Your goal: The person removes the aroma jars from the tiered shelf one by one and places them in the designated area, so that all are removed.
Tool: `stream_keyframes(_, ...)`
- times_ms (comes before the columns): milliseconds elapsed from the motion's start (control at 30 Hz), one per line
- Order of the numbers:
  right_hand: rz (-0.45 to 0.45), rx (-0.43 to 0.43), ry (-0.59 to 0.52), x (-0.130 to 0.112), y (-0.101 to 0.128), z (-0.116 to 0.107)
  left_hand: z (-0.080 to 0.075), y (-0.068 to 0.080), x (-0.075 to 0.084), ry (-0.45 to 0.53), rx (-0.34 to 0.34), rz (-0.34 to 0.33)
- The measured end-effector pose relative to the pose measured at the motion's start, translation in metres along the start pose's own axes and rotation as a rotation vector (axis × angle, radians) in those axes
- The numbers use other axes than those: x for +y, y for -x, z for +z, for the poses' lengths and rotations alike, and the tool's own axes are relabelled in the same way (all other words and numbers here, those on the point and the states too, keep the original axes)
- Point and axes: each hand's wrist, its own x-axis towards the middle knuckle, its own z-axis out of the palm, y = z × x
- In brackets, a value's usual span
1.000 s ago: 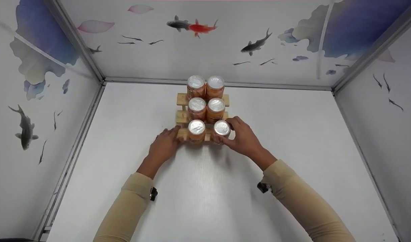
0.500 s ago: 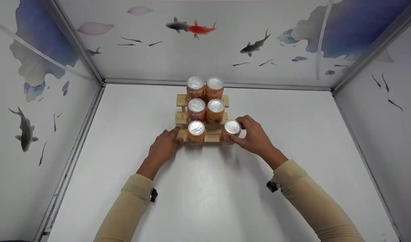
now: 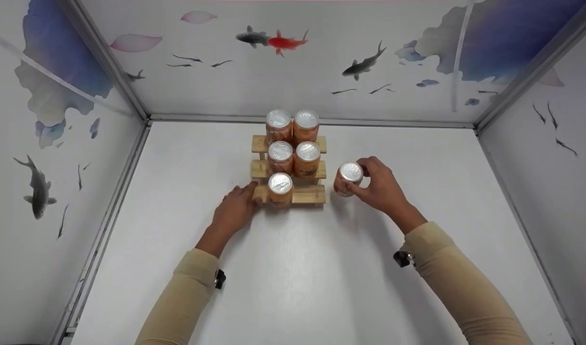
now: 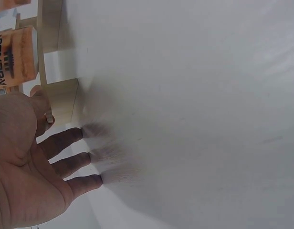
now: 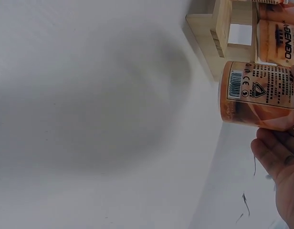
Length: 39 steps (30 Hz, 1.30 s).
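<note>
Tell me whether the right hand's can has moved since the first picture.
Yes: in the head view, the can has moved right, from the front of the rack to past its right end.

Red painted fish beyond the counter; above its far-right corner, a blue patch, possibly a leaf.

Orange can held in right hand.
A barcode is displayed on the label; a second can is supported by the wooden rack nearby.
</note>
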Motion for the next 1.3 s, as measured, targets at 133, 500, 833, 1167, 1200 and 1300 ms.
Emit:
stream_keyframes(133,0.042,-0.011,0.006,0.008,-0.003,-0.001,0.0,0.0,0.001,0.0,0.001,0.001)
stream_keyframes(500,0.145,-0.027,0.004,0.026,-0.002,0.009,0.004,0.003,0.0,0.005,-0.032,-0.013)
stream_keyframes(833,0.188,-0.032,-0.031,0.03,-0.007,0.014,0.005,0.001,0.002,-0.001,-0.007,0.002)
stream_keyframes(1167,0.182,-0.048,-0.035,0.03,-0.009,0.022,0.001,0.003,-0.002,0.005,-0.009,0.0)
stream_keyframes(1200,0.183,-0.049,-0.036,0.03,-0.009,0.022,0.001,0.002,-0.002,0.003,-0.007,0.004)
stream_keyframes(1300,0.191,-0.055,-0.036,0.03,-0.009,0.021,0.001,0.001,-0.001,0.002,0.003,0.02)
